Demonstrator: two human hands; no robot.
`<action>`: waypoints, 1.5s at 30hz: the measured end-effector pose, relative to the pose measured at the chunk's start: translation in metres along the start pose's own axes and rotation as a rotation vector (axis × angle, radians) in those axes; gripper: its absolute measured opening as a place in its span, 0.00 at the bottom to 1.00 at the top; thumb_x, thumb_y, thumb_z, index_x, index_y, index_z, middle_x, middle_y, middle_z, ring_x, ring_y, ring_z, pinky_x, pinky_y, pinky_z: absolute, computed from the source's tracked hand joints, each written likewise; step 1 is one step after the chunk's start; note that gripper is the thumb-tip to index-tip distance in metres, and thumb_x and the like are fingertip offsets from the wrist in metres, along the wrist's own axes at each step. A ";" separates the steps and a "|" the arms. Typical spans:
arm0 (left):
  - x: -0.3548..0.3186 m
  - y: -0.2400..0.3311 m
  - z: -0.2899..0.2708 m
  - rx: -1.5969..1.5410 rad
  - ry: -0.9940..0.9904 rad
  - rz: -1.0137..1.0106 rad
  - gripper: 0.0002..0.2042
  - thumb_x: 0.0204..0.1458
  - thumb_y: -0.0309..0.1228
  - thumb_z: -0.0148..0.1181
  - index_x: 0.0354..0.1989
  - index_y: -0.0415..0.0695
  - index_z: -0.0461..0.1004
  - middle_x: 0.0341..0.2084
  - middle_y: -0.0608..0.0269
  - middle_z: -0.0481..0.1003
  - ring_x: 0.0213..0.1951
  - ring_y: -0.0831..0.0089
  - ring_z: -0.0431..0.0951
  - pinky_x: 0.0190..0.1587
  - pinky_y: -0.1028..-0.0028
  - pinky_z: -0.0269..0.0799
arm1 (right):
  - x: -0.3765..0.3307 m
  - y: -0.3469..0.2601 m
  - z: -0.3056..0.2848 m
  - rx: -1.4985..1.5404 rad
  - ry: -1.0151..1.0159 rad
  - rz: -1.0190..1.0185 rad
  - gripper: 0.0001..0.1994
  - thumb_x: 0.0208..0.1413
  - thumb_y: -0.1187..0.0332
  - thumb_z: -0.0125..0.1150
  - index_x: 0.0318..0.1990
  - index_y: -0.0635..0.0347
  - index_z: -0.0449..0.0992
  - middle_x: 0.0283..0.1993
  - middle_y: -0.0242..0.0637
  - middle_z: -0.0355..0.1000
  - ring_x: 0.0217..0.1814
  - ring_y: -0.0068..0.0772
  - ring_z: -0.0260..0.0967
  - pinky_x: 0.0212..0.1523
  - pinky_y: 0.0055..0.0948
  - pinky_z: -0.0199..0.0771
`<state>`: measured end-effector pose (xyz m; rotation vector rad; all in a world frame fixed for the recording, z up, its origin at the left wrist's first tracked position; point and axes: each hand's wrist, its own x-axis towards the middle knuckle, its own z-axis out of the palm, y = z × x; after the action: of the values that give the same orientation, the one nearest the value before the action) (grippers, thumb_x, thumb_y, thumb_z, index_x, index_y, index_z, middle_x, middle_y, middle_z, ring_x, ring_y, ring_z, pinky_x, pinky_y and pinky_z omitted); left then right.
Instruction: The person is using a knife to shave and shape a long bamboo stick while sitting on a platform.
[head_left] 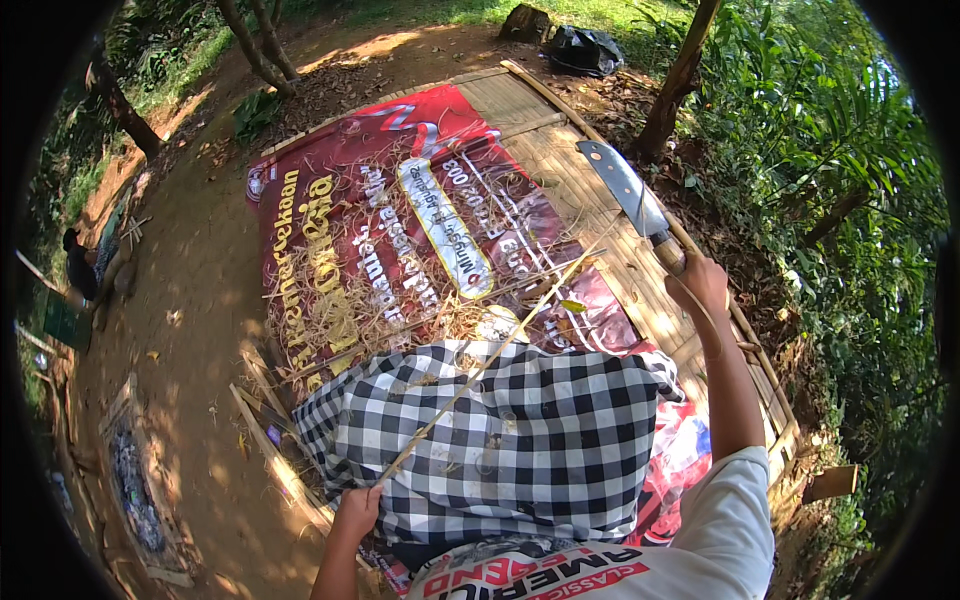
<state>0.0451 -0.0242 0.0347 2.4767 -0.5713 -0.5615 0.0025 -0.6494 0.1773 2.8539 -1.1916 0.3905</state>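
Note:
My left hand (pixel 355 513) is closed around the near end of a long, thin bamboo strip (pixel 440 418). The strip slants up and away to the right, crossing the black-and-white checked cloth (pixel 520 445) over my lap. My right hand (pixel 698 287) grips the wooden handle of a broad-bladed knife (pixel 622 188). Its blade, dotted with small holes, points away and to the left, above the bamboo platform and apart from the strip. Curly pale shavings (pixel 350 285) lie scattered over a dark red printed banner (pixel 455 105) in front of me.
Under the banner is a slatted bamboo platform (pixel 540 140) with a raised pole edge on the right. Tree trunks (pixel 680 85) and dense plants stand beyond it. A black plastic bag (pixel 585 50) sits by a stump (pixel 525 22). A person (pixel 78 265) is at the far left.

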 end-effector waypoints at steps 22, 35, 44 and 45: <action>-0.023 -0.007 -0.001 -0.298 0.101 -0.281 0.27 0.60 0.45 0.46 0.18 0.30 0.66 0.10 0.49 0.62 0.16 0.65 0.62 0.24 0.63 0.61 | -0.086 -0.071 0.043 1.272 -0.193 0.432 0.09 0.42 0.68 0.57 0.21 0.64 0.68 0.18 0.35 0.65 0.18 0.29 0.62 0.22 0.27 0.64; 0.032 0.105 -0.047 -0.729 0.150 -0.236 0.25 0.65 0.45 0.36 0.18 0.42 0.59 0.13 0.71 0.57 0.17 0.81 0.56 0.21 0.76 0.54 | -0.127 -0.060 0.101 1.889 -0.380 0.510 0.10 0.51 0.61 0.53 0.30 0.59 0.64 0.23 0.33 0.59 0.26 0.32 0.60 0.32 0.33 0.66; 0.072 0.203 -0.036 -1.194 -0.150 0.016 0.21 0.64 0.45 0.41 0.19 0.48 0.56 0.12 0.76 0.50 0.12 0.87 0.49 0.14 0.81 0.46 | -0.127 -0.075 0.094 1.802 -0.383 0.526 0.07 0.47 0.68 0.50 0.30 0.63 0.64 0.23 0.36 0.61 0.23 0.32 0.61 0.29 0.32 0.67; 0.073 0.207 -0.034 -1.298 -0.218 0.061 0.21 0.64 0.45 0.40 0.19 0.48 0.54 0.12 0.76 0.50 0.12 0.86 0.49 0.14 0.81 0.45 | -0.128 -0.075 0.093 1.813 -0.397 0.517 0.07 0.47 0.68 0.50 0.30 0.63 0.64 0.23 0.36 0.62 0.24 0.32 0.61 0.30 0.33 0.67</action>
<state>0.0645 -0.2056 0.1607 1.1758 -0.2070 -0.8252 -0.0107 -0.5185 0.0626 3.8242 -2.6516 1.7512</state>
